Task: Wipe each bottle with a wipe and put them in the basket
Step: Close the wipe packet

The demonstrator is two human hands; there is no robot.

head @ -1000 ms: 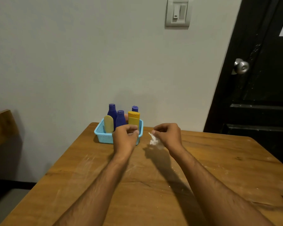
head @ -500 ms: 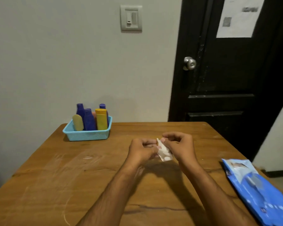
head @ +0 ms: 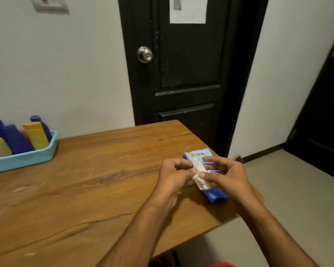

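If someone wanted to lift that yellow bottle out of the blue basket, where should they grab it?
Best by its top end, from above. The yellow bottle stands leaning in the basket, its upper half clear of the rim, but blue bottles crowd its sides, so pinching front and back looks easiest.

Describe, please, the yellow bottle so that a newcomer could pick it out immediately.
Start at the wooden table and follow it to the light blue basket against the wall at its far left. The yellow bottle stands in the basket's right half, leaning. It alone is bright yellow with a darker yellow cap; its neighbours are dark blue or pale cream.
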